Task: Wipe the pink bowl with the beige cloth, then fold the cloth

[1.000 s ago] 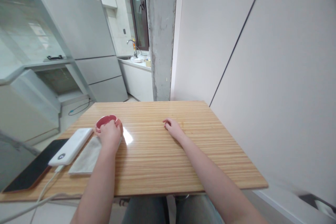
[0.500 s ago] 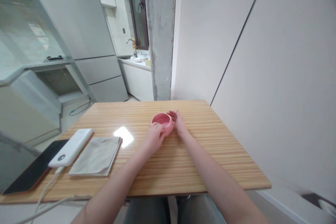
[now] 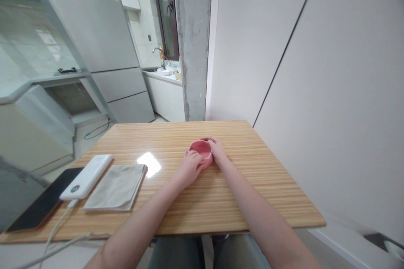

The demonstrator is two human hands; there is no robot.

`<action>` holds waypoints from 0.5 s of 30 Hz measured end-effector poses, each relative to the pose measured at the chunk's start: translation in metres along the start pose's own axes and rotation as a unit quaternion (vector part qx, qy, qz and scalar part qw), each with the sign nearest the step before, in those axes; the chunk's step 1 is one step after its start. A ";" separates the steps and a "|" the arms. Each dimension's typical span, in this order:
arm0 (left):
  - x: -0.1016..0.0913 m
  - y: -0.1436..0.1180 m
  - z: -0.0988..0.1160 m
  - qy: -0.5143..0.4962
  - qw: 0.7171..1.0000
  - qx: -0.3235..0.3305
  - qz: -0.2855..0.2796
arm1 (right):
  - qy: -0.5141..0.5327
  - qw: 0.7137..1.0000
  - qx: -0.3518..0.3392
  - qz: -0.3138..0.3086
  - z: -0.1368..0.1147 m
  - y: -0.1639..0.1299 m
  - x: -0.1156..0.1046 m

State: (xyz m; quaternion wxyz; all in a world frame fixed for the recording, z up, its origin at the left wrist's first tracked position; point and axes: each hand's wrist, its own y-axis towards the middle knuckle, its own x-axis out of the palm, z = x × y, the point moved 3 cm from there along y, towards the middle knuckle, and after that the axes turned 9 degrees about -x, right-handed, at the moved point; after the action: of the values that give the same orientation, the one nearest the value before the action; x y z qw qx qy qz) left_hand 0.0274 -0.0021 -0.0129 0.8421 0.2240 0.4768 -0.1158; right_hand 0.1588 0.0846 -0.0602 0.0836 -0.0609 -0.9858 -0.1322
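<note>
A small pink bowl (image 3: 201, 149) rests on the wooden table (image 3: 189, 193) a little beyond its middle. My left hand (image 3: 189, 167) grips the bowl's near left side. My right hand (image 3: 217, 153) wraps around its right side, fingers curled over the rim. Both forearms reach in from the bottom of the view. The bowl's inside looks empty.
On the table's left lie a folded grey cloth (image 3: 116, 187), a white power bank (image 3: 86, 176) with a cable (image 3: 53, 231), and a dark phone (image 3: 41, 204). A white wall stands at right; a fridge (image 3: 104, 42) and a concrete pillar (image 3: 192, 42) stand beyond.
My left hand carried the pink bowl from beside the cloth to the table's middle. My right hand closed on the bowl's other side, and the bowl came down onto the table.
</note>
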 end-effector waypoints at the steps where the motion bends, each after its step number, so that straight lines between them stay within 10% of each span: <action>1: 0.000 0.000 0.001 0.000 1.000 0.001 -0.001 | -0.001 1.000 0.000 0.002 0.001 0.000 -0.001; 8: -0.037 -0.010 -0.005 -0.064 0.994 0.016 0.086 | 0.015 1.000 -0.003 0.008 0.005 0.001 -0.002; 12: -0.095 -0.055 -0.062 -0.013 0.949 -0.210 0.234 | 0.029 1.000 0.010 0.005 0.004 0.001 -0.001; 15: -0.119 -0.102 -0.105 0.153 0.897 -0.374 0.180 | 0.026 1.000 0.012 0.007 0.004 0.001 -0.001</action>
State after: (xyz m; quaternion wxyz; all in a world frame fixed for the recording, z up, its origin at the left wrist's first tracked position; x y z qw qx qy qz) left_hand -0.1548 -0.0417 0.0153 0.7870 -0.0103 0.5594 0.2600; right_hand 0.1598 0.0865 -0.0641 0.1108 -0.0630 -0.9844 -0.1215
